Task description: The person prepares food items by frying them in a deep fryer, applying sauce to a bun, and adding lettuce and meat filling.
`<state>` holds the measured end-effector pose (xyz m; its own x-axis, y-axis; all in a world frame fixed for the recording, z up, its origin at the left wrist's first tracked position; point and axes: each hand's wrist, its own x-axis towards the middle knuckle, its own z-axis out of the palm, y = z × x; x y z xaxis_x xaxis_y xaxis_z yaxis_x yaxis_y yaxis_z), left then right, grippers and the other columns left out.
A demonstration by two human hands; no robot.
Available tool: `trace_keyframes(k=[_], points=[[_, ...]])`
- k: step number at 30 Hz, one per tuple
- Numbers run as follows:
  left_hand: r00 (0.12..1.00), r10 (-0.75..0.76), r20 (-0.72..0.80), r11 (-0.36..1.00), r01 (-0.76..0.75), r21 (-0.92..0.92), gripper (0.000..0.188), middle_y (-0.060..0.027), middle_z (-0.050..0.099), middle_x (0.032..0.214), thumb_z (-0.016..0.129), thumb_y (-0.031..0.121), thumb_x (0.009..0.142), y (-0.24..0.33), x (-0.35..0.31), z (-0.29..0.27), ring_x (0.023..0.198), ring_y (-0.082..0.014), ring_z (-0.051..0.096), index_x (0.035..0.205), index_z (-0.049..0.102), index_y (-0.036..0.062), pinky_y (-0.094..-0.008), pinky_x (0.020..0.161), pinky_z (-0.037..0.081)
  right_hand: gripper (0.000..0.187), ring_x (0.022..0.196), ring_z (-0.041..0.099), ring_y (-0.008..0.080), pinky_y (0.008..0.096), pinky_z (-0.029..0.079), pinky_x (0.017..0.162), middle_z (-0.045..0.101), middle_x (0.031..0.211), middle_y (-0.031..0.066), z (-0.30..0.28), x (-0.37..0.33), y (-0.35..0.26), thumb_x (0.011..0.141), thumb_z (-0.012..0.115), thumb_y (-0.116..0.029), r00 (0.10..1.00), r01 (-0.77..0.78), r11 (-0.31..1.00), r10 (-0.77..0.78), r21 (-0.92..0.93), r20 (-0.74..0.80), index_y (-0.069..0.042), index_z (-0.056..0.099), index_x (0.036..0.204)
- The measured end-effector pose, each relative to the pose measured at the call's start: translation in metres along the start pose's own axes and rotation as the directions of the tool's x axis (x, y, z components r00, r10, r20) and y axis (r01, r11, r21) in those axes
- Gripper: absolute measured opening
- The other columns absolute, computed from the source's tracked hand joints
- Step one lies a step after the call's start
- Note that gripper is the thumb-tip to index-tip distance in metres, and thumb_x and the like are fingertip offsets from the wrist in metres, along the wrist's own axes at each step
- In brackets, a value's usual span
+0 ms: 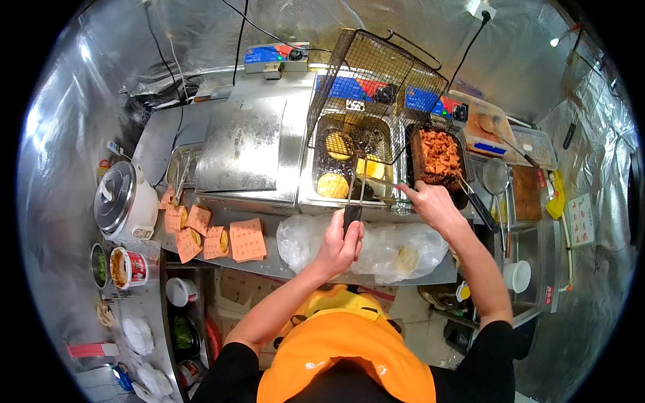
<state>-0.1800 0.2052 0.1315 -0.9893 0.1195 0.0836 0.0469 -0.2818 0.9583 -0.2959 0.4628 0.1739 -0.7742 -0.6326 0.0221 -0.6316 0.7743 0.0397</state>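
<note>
My left hand (340,242) is closed round the black handle of a large wire fry basket (383,77), which is raised and tilted over the open fryer (317,191). Several round golden flatbreads (332,185) lie in the fryer's oil, partly seen through the mesh. My right hand (433,207) grips metal tongs (379,181) whose tips reach left over the fryer, beside one bread; the tips are partly hidden by the basket handle. Right of it, a second fry basket (463,183) full of browned fried pieces (439,153) sits at another fryer, its black handle pointing toward me.
A lidded fryer (242,144) stands left. Filled paper sleeves (215,242) and a sleeve stack (247,240) lie on the front ledge, with a clear plastic bag (363,248) beside them. A rice cooker (119,201) is far left; a strainer (496,176) and sink (537,258) are right.
</note>
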Motion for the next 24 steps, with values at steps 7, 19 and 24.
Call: trace_keyframes(k=[7,19,24], points=[[0.999,-0.014,0.032,1.0,0.015,-0.007,0.016,-0.0044,0.054,0.086,0.046,0.015,0.11,0.002,0.0,0.004,0.053,-0.0082,0.049,0.119,0.042,0.0023,-0.0259,0.045,0.042,0.052,0.08,0.071,0.0345,0.0401,0.055,0.068,0.069,0.085,0.0151,0.045,0.025,-0.006,0.087,0.074,-0.019,0.995,0.085,0.974,-0.096,0.211,0.042,-0.011,0.063,0.137],[0.996,-0.075,0.036,0.996,0.077,-0.041,0.015,-0.0051,0.053,0.088,0.046,0.014,0.11,0.0,0.002,0.01,0.054,-0.0087,0.048,0.12,0.041,0.0036,-0.0261,0.045,0.043,0.036,0.058,0.053,0.0065,0.0256,0.042,0.053,0.068,0.075,0.0006,0.051,0.013,0.011,0.095,0.071,-0.024,0.819,-0.557,0.184,0.284,0.81,0.499,-0.003,0.074,0.124],[0.996,-0.082,0.034,0.994,0.084,-0.071,0.011,-0.0054,0.053,0.088,0.046,0.013,0.11,-0.006,0.005,0.01,0.052,-0.0088,0.048,0.116,0.041,0.0048,-0.0254,0.043,0.042,0.048,0.062,0.059,0.0123,0.0318,0.049,0.061,0.072,0.078,0.0103,0.029,0.005,-0.007,0.085,0.073,-0.024,0.866,-0.487,0.448,0.358,0.75,0.349,-0.003,0.071,0.128]])
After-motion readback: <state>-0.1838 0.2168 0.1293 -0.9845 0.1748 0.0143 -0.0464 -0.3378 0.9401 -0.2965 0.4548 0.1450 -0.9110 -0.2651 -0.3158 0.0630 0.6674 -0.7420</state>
